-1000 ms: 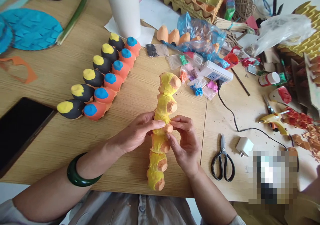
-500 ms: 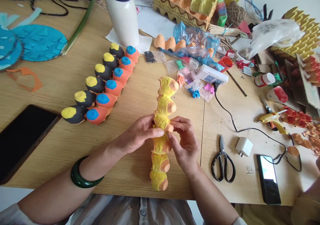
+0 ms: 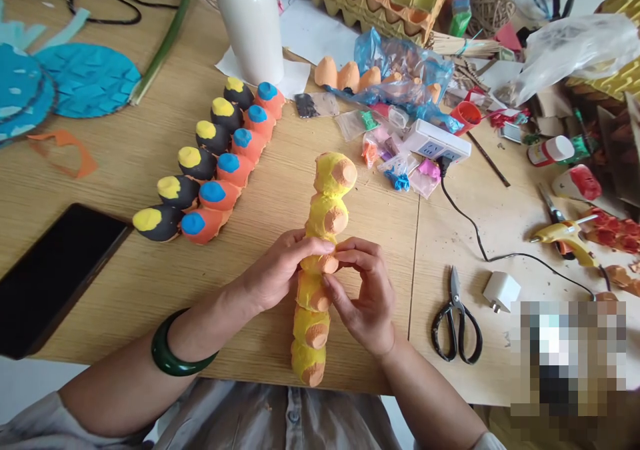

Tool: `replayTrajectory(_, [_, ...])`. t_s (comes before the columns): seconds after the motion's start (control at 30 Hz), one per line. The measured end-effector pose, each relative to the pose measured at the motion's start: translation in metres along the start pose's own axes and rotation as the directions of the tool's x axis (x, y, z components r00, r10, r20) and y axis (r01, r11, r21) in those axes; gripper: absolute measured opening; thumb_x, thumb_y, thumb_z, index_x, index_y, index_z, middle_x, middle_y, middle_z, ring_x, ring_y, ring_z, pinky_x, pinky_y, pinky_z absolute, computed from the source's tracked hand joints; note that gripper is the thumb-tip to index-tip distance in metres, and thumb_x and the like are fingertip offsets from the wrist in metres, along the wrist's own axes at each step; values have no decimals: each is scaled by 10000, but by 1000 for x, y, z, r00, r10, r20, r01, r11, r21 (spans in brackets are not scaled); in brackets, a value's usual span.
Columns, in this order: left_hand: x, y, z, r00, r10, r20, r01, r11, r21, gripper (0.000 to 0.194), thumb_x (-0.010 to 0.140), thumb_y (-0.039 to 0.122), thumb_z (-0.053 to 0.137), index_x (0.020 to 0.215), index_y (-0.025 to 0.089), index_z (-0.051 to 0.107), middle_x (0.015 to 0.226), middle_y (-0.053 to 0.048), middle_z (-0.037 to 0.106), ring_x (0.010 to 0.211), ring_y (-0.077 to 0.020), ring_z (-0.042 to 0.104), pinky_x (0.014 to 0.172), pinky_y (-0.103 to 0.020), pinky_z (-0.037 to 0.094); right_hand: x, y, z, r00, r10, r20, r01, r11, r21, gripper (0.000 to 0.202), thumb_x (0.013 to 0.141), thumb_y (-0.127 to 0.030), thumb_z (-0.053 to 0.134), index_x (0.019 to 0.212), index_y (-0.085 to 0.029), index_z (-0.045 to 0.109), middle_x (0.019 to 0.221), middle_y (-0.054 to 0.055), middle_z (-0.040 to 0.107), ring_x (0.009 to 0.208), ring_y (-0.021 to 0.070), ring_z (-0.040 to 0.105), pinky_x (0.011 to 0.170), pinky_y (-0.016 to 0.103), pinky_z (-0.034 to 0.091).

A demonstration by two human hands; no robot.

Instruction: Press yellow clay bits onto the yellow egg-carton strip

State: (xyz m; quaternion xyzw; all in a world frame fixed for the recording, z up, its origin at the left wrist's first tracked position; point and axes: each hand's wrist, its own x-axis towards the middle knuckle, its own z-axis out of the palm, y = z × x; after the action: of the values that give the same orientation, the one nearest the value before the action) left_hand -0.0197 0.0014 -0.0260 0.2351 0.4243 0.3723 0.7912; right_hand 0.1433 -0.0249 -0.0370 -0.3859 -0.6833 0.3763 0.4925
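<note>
A long strip of egg-carton cups (image 3: 313, 290), coated in yellow with bare orange-brown tips, is held upright in the view between both hands. My left hand (image 3: 280, 267) grips its left side near the middle, the thumb lying across the yellow coat. On the right side, my right hand (image 3: 367, 290) has its fingertips and thumb pressed around one cup beside a bare tip. Its palm side is partly hidden. To the left lie a row of black cups with yellow tops (image 3: 190, 162) and a row of orange cups with blue tops (image 3: 235, 165), side by side.
A black tablet (image 3: 60, 277) lies at left, a white bottle (image 3: 253, 33) stands behind. Scissors (image 3: 456, 327), a white adapter (image 3: 501, 291), a power strip (image 3: 435, 145) with a cable and a glue gun (image 3: 565, 237) are on the right of the table.
The yellow strip has turned so its bare tips face up more, and its lower end has shifted left. My left thumb has moved up along it. The whole view has shifted slightly.
</note>
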Motion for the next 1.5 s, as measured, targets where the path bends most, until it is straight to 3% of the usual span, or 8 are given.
replayTrajectory(0.1, [1,1,0,999,52,-8,-52,999,9,250,766,335,715,668,166,558,650,25,499,625,-114,420,575,-235,371,2,0,-1,1000,-26,6,26,999,-33,346,909,-68,699,1204,-228,614,1166,87,610,1061,196,639,829,343,610])
replayTrajectory(0.4, [1,4,-4,991,90,99,-97,993,68,177,795,290,648,690,171,569,666,16,512,646,-126,424,581,-248,376,2,-1,-3,999,-40,30,42,995,-96,328,903,-106,716,1176,-263,623,1138,76,615,1043,224,654,882,415,611])
replayTrajectory(0.67, [0,4,-12,982,97,162,-115,988,101,185,848,349,655,826,166,643,785,-13,594,741,-159,511,675,-274,440,-2,6,-4,1000,26,-13,-26,999,41,370,902,-86,690,1221,-261,626,1183,88,594,1088,221,618,870,391,600])
replayTrajectory(0.9, [0,4,-11,965,104,242,-103,995,-19,186,854,317,683,959,167,718,897,-32,656,840,-166,575,750,-255,487,-1,9,-4,990,106,-94,-97,991,94,260,956,-195,662,1206,-263,633,1165,97,595,1118,236,605,863,398,600])
replayTrajectory(1.03, [0,4,-11,942,146,303,-161,987,27,221,850,341,748,984,170,713,932,-36,676,836,-165,599,736,-250,489,-2,9,-3,988,116,-103,-105,988,111,259,957,-208,667,1205,-274,631,1168,94,592,1128,235,597,863,401,602])
replayTrajectory(1.2, [0,5,-7,959,119,257,-137,989,55,190,906,342,733,970,168,693,887,-13,663,793,-141,596,719,-242,478,-2,10,-3,988,129,-89,-120,988,96,247,957,-232,673,1197,-268,626,1175,95,592,1117,233,603,862,402,604])
replayTrajectory(1.37, [2,3,-8,956,170,238,-183,983,34,215,927,370,693,934,155,696,873,-23,653,782,-145,566,716,-253,466,-1,11,-3,986,131,-106,-118,986,117,249,962,-220,664,1204,-270,632,1177,93,591,1120,228,602,860,389,591])
replayTrajectory(1.5, [3,3,-7,965,138,221,-131,990,-45,235,894,392,680,889,158,705,823,-25,635,743,-144,531,664,-246,448,-1,10,-3,986,122,-111,-109,987,116,251,960,-220,669,1202,-274,633,1173,91,595,1114,230,605,861,395,591])
